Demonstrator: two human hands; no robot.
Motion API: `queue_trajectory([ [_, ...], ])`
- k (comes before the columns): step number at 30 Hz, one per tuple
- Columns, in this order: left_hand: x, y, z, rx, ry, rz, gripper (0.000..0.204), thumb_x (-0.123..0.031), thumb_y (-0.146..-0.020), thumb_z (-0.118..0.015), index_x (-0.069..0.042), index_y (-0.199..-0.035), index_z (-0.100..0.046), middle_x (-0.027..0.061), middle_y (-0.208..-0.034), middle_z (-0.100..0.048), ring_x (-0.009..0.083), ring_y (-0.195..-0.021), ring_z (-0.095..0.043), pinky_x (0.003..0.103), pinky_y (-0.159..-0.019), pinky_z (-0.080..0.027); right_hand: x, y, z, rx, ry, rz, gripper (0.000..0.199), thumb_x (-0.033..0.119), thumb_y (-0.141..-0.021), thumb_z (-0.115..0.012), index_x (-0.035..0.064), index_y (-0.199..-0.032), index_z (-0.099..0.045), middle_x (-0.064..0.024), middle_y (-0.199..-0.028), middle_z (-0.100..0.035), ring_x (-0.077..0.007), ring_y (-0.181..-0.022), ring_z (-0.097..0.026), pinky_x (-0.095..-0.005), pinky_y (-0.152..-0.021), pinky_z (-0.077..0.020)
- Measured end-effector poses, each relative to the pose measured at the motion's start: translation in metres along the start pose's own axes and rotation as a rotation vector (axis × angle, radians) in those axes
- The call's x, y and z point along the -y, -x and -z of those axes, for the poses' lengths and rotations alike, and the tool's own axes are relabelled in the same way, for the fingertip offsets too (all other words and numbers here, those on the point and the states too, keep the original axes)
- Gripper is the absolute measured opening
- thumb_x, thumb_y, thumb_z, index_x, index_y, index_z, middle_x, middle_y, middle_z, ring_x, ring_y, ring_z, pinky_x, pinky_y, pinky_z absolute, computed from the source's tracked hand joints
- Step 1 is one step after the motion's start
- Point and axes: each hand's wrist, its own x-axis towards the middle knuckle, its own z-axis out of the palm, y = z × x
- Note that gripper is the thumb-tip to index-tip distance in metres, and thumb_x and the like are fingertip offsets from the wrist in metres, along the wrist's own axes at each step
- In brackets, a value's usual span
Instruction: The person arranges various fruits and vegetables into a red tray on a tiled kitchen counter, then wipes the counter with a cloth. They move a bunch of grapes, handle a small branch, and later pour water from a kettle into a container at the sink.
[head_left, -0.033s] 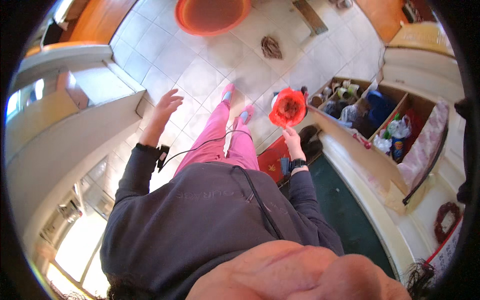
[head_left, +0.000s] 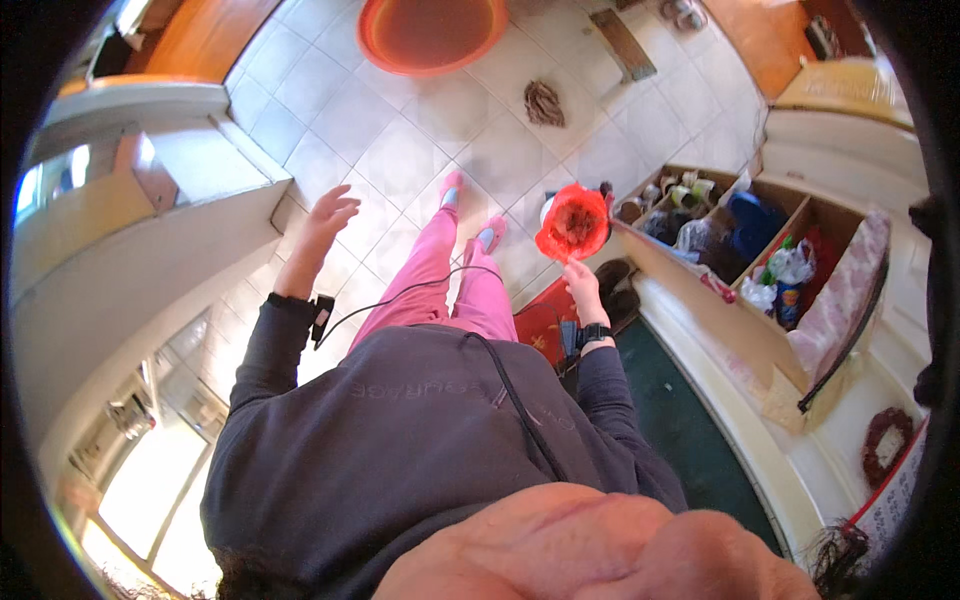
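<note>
My right hand [head_left: 583,283] pinches the near edge of an open red plastic bag [head_left: 573,250]. The bag is spread wide like a bowl, and brownish material [head_left: 577,222] lies in it. A bit of something white shows beside the bag's left edge; what supports the bag is hidden. To the left, my left hand [head_left: 330,212] is raised over the tiled floor, fingers apart, holding nothing. The low partition beside it is the nearest thing.
On my right stands a divided cardboard box [head_left: 755,275] with cups, bags and bottles. Ahead on the tiles are an orange-red basin [head_left: 470,62], a brown rag-like bundle [head_left: 543,103] and a flat board [head_left: 623,45]. A cable [head_left: 400,292] crosses my legs. A grey-white partition [head_left: 250,180] borders my left.
The view has shifted slightly, so the floor things sit a little lower. My right hand still pinches the bag, and my left hand is still raised.
</note>
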Motion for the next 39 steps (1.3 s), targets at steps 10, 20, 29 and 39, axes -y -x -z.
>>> queue_trajectory([
  [10,0.069,0.169,0.059,-0.324,0.251,-0.023,0.044,-0.025,-0.100,-0.061,-0.008,-0.141,-0.056,0.0080,-0.125,-0.068,0.0181,-0.116,-0.062,0.034,-0.099,-0.045,0.046,0.001,0.018,0.157,0.563,0.185,0.040,0.025,-0.093,-0.064,0.0019,-0.125,-0.068,-0.0178,-0.117,-0.073,-0.0256,-0.110,-0.070,-0.0355,-0.097,-0.0525],
  [20,0.161,0.338,0.120,-0.709,0.623,-0.288,0.037,-0.010,-0.103,-0.056,-0.003,-0.139,-0.056,0.0085,-0.121,-0.069,0.0164,-0.112,-0.064,0.029,-0.097,-0.047,0.144,0.028,-0.142,0.397,0.961,0.767,0.039,0.027,-0.097,-0.061,0.0055,-0.129,-0.067,-0.0056,-0.093,-0.073,-0.0128,-0.081,-0.067,-0.0295,-0.068,-0.0534],
  [29,0.309,0.485,0.178,-1.163,0.802,-0.200,0.036,-0.012,-0.103,-0.054,-0.005,-0.138,-0.056,0.0080,-0.125,-0.066,0.0175,-0.117,-0.060,0.034,-0.101,-0.045,0.158,0.184,-0.402,0.865,1.092,0.722,0.044,0.029,-0.095,-0.062,0.0047,-0.132,-0.064,-0.0178,-0.122,-0.071,-0.0253,-0.114,-0.068,-0.0345,-0.099,-0.0509],
  [39,0.367,0.508,0.233,-1.328,0.983,-0.177,0.036,-0.014,-0.102,-0.059,-0.004,-0.136,-0.058,0.0082,-0.121,-0.069,0.0175,-0.114,-0.063,0.031,-0.099,-0.045,0.190,0.224,-0.568,0.914,1.523,0.700,0.043,0.029,-0.095,-0.063,0.0050,-0.131,-0.065,-0.0151,-0.118,-0.072,-0.0259,-0.109,-0.069,-0.0350,-0.098,-0.0511],
])
